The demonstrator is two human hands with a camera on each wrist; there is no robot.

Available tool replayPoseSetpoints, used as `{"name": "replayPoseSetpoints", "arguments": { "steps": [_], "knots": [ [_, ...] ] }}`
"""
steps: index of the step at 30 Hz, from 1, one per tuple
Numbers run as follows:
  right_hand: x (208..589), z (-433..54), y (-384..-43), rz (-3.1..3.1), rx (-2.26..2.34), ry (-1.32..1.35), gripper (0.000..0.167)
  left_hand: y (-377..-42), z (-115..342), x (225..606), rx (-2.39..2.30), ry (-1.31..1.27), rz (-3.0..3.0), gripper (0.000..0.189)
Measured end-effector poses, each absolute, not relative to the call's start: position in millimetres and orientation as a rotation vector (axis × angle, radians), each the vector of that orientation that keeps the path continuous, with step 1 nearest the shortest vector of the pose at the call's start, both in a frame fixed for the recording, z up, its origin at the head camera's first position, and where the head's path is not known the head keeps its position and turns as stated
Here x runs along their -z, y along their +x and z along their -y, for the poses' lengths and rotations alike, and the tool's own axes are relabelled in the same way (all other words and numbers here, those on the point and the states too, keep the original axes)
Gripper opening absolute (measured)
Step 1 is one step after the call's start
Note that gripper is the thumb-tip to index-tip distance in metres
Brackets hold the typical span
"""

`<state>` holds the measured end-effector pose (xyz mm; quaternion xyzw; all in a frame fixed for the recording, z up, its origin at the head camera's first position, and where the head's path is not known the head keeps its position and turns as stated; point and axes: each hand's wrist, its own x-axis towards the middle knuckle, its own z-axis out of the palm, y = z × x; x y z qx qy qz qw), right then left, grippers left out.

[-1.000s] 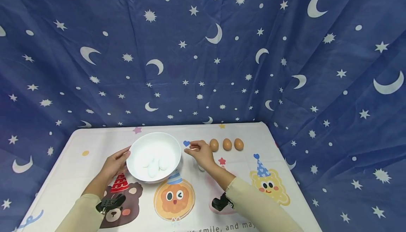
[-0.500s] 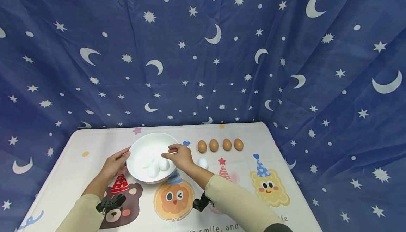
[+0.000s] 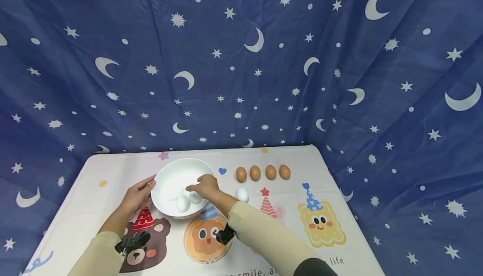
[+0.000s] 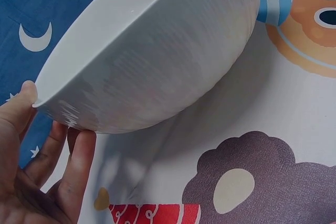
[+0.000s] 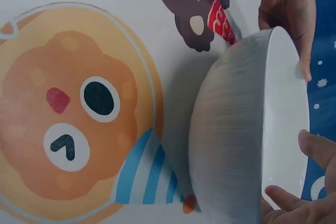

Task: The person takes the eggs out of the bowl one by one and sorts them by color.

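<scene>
At left, a white bowl [image 3: 170, 173] is pinched by the left hand [image 3: 136, 194]; white eggs [image 3: 183, 203] inside are apparently reached for by the right hand [image 3: 206, 185], fingers parted, a gentle grip seemingly needed.

- Along the bottom edge of your head view, you can read "smile," [image 3: 249, 273] in dark letters printed on the white table [image 3: 124, 169].
- Just after it you can make out an "a" before your right sleeve [image 3: 269, 234] covers the line.
- To the right of that sleeve, you can read "life" [image 3: 337, 261], also printed there.
</scene>
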<state>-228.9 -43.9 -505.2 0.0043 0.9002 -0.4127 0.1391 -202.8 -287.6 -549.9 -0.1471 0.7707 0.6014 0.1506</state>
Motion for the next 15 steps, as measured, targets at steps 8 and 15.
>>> {"name": "replayPoseSetpoints", "arguments": {
  "steps": [8,15],
  "knots": [
    [519.6,58.4,-239.2,-2.585,1.100,0.134,0.048,-203.4,288.5,554.8,-1.727,-0.420,-2.245,0.070],
    [529.5,62.9,-244.2,-2.519,1.094,0.192,0.039,-204.0,287.8,553.3,-1.734,-0.425,-2.241,0.069]
  ]
}}
